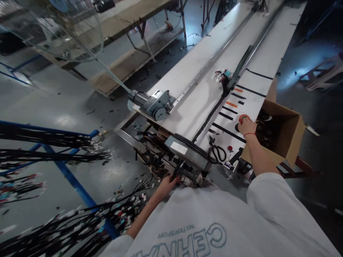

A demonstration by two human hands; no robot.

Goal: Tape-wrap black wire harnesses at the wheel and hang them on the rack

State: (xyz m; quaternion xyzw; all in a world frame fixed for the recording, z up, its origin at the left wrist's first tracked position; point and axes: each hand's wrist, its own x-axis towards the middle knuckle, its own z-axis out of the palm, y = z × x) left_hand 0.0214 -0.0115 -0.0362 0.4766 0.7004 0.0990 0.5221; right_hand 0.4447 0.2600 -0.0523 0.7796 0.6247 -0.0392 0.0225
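Note:
My right hand [248, 127] is closed on a roll of orange tape [243, 117] at the right edge of the long white table [184, 80]. Beside its fingers lies a black roll [237, 127]. My left hand [168, 185] is low at the table's near end, by a grey machine head [184, 151]. Its fingers curl at a dark part under that head; what they hold is hidden. A black wire bundle [211, 116] runs along the table from the machine to a cluster of connectors [223, 76]. Scissors [217, 151] with black handles lie between the machine and the right edge.
Black and orange tape strips [232, 104] stick to the table's right side. An open cardboard box [292, 137] with rolls in it stands against that edge. A motor unit [155, 103] sits at the left corner. Wire harnesses hang on a blue rack [71, 178] at left.

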